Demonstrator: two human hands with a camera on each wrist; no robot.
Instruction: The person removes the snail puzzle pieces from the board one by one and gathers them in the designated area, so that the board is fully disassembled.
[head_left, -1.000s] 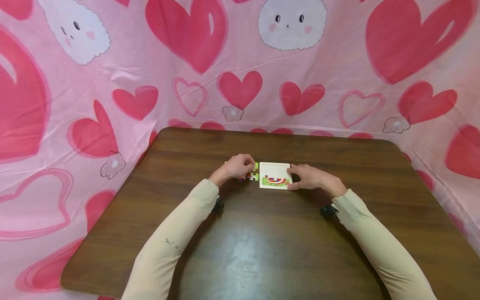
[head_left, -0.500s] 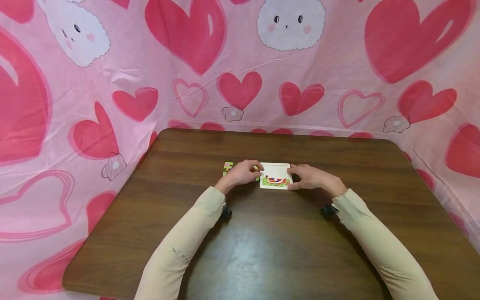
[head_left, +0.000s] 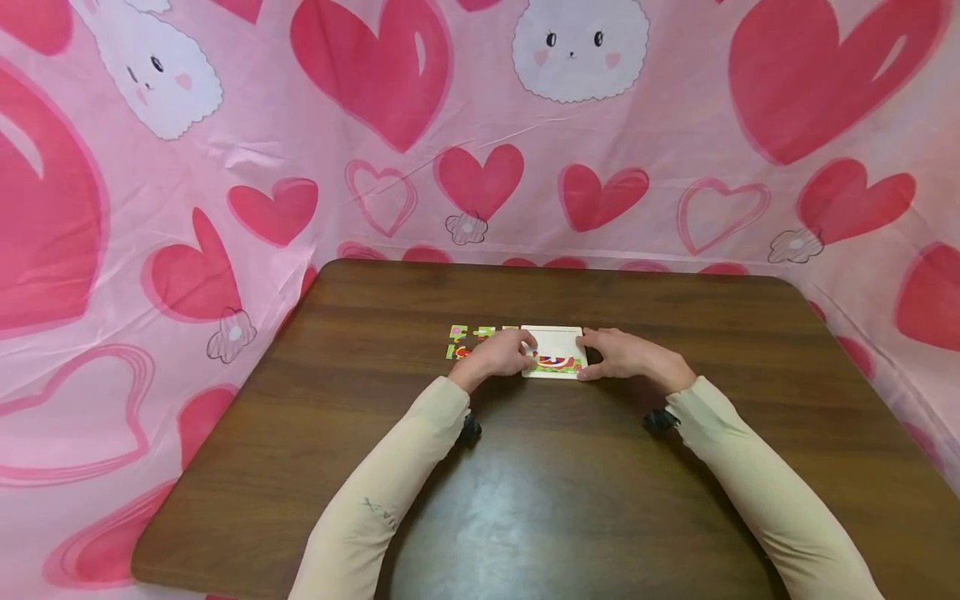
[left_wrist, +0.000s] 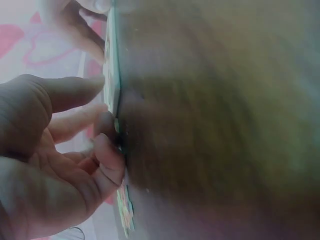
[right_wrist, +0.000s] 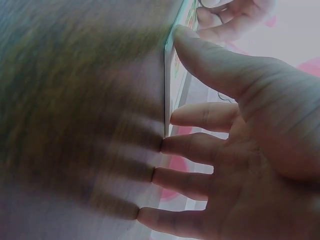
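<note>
In the head view a white tray point(head_left: 555, 337) lies flat on the table, a colourful picture point(head_left: 558, 364) along its near side. My left hand point(head_left: 502, 352) is at its left edge; the left wrist view shows thumb and index finger spread apart at the tray's edge point(left_wrist: 116, 90), the other fingers curled. Whether a piece is between them is hidden. My right hand point(head_left: 626, 356) touches the tray's right side, thumb at the near corner. In the right wrist view its fingers are straight and spread, their tips at the tray's edge point(right_wrist: 168, 95) and the table.
Several loose puzzle pieces point(head_left: 458, 332) lie left of the tray, partly behind my left hand. The brown table point(head_left: 570, 483) has its far edge against a pink cloth point(head_left: 525, 200) with hearts. A black thing sits at each wrist.
My left hand has moved right, from over the loose pieces to the tray's left edge, uncovering pieces on the left. My right hand and the tray have stayed nearly where they were.
</note>
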